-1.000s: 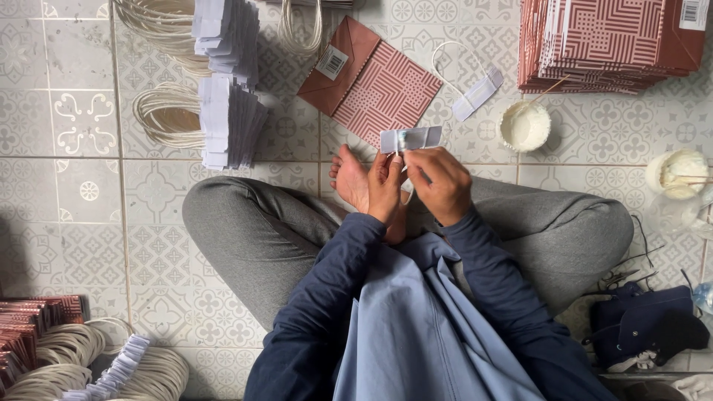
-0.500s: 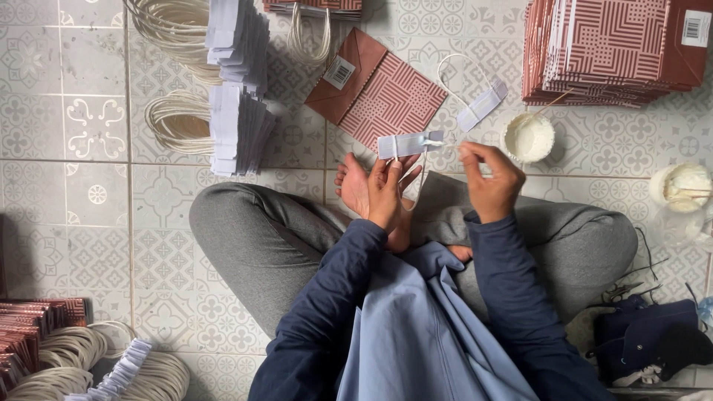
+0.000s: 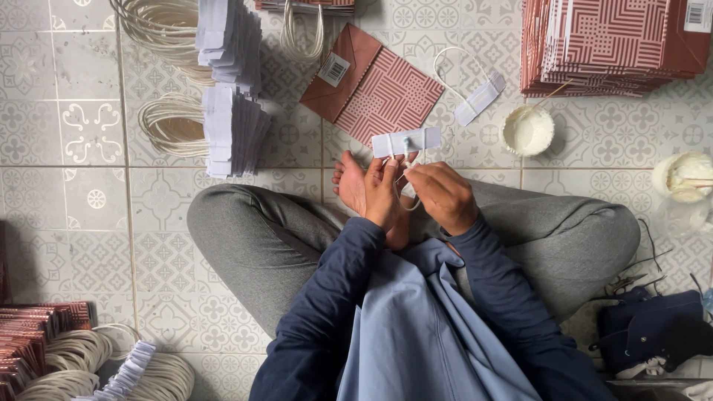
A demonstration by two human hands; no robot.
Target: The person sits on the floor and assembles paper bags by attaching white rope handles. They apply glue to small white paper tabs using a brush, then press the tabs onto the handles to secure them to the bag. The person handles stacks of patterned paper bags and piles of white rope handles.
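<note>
I sit cross-legged on a patterned tile floor. My left hand (image 3: 384,194) holds up a white paper strip (image 3: 406,141) that has a loop of white cord attached. Close beside it, my right hand (image 3: 443,196) pinches the cord and a thin stick just below the strip. A flat red patterned paper bag (image 3: 371,87) lies on the floor beyond my hands. To its right lies another white strip with a cord loop (image 3: 477,98), and next to that a small white bowl of glue (image 3: 528,131) with a stick in it.
A stack of red patterned bags (image 3: 609,44) lies at the top right. Piles of white strips (image 3: 230,126) and cord bundles (image 3: 167,122) sit at the top left. More bags and cords (image 3: 67,356) are at the bottom left, and a dark cloth bag (image 3: 653,334) at the bottom right.
My right hand reached out to the glue bowl and has come back to the strip held in my left hand. The strip is now raised a little higher.
</note>
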